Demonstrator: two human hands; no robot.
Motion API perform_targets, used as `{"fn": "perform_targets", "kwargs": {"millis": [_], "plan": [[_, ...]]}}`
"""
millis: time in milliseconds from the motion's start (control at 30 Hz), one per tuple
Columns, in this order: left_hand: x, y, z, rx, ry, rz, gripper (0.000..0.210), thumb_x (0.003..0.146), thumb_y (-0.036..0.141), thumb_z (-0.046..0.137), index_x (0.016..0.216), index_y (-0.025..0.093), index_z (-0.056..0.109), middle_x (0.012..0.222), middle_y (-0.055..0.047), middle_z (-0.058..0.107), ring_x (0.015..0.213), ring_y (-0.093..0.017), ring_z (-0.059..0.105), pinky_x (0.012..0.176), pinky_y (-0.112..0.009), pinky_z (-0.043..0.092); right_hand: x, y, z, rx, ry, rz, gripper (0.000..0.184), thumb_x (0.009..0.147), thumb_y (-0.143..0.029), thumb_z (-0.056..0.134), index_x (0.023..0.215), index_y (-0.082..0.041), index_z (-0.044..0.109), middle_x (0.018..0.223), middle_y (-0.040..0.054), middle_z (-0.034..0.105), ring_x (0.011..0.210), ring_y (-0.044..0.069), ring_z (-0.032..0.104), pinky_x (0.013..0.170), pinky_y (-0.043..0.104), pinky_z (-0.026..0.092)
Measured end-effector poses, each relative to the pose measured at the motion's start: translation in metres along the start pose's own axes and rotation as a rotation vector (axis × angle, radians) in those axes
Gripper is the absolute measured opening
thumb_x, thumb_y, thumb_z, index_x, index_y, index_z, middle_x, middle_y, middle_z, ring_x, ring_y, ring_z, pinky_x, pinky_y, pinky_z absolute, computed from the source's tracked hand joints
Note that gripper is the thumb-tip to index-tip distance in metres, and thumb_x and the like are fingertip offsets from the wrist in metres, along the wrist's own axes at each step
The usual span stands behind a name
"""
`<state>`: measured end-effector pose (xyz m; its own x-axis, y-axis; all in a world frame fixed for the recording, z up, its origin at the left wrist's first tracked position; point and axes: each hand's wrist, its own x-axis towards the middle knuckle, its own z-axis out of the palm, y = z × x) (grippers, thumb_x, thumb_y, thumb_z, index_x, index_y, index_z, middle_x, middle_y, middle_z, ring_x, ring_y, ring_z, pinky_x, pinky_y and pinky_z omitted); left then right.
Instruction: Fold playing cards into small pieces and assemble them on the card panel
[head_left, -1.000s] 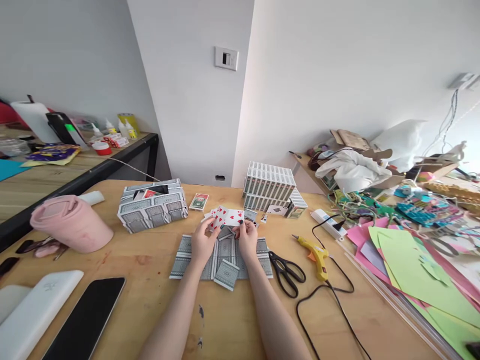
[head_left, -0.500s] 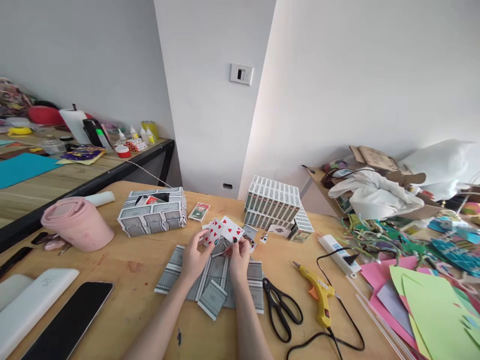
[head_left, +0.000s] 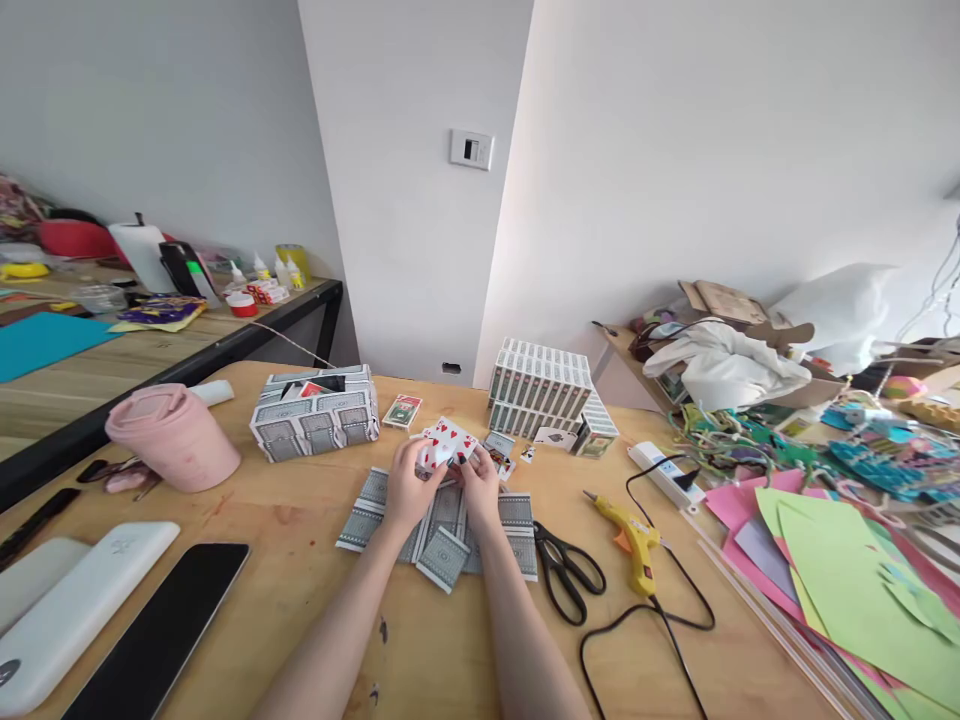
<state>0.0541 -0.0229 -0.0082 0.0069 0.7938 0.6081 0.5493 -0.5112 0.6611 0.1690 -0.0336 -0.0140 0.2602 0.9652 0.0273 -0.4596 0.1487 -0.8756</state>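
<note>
My left hand [head_left: 411, 490] and my right hand [head_left: 478, 486] meet over the middle of the table, both closed on playing cards [head_left: 445, 445] with red hearts facing me. The two cards overlap closely, and fingertips cover their lower edges. Beneath my hands lies a panel of grey-backed cards [head_left: 517, 535] joined side by side, with a loose folded card [head_left: 442, 560] on its front edge. More cards [head_left: 499, 455] lie just behind my right hand. A card-covered box [head_left: 315, 410] stands to the left, beside a green card pack [head_left: 402, 411].
Stacked card packs [head_left: 540, 390] stand at the back. Black scissors [head_left: 568, 575], a yellow glue gun [head_left: 634, 540] with its cord and a power strip [head_left: 666, 477] lie right. On the left are a pink cup [head_left: 176, 440], a phone [head_left: 161, 640] and a white power bank [head_left: 94, 605].
The two heart cards were fanned apart and now overlap more. My hands have drawn closer together. The whole view has shifted slightly.
</note>
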Motion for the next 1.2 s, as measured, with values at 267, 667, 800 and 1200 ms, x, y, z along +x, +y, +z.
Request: {"fn": "perform_targets", "kwargs": {"millis": [267,667,800,1200], "plan": [[-0.001,0.0,0.002,0.029,-0.044,0.095,0.029,0.077,0.026,0.057,0.104,0.019,0.05,0.107,-0.009,0.051,0.106,-0.023,0.049,0.093,-0.041,0.042,0.0,0.0,-0.002,-0.042,0.004,0.03,0.02,0.071,-0.04,0.055,0.071,-0.02,0.054,0.067,0.0003,0.061,0.06,0.015,0.059,0.054,0.026,0.049],[-0.006,-0.003,0.001,-0.292,0.068,-0.301,0.033,0.081,0.033,0.048,0.11,0.017,0.051,0.108,-0.013,0.057,0.085,-0.019,0.061,0.071,-0.033,0.052,-0.002,-0.001,-0.008,-0.166,-0.098,0.039,0.025,0.066,-0.042,0.062,0.077,-0.019,0.061,0.073,0.0034,0.067,0.058,0.018,0.059,0.047,0.028,0.048],[-0.007,-0.011,0.002,-0.366,-0.019,-0.399,0.027,0.078,0.037,0.05,0.089,0.015,0.059,0.086,-0.009,0.066,0.076,-0.02,0.062,0.069,-0.033,0.051,-0.004,-0.001,-0.007,-0.201,-0.057,0.016,0.026,0.066,-0.042,0.063,0.079,-0.019,0.059,0.071,0.0028,0.065,0.057,0.018,0.058,0.048,0.028,0.047],[0.005,-0.019,-0.005,-0.708,-0.146,-0.686,0.031,0.064,0.031,0.063,0.089,0.013,0.064,0.082,-0.006,0.069,0.074,-0.019,0.063,0.064,-0.03,0.051,-0.008,-0.001,-0.003,-0.378,0.006,-0.037,0.029,0.072,-0.046,0.057,0.069,-0.017,0.057,0.061,-0.0002,0.06,0.054,0.014,0.051,0.05,0.024,0.041]]}}
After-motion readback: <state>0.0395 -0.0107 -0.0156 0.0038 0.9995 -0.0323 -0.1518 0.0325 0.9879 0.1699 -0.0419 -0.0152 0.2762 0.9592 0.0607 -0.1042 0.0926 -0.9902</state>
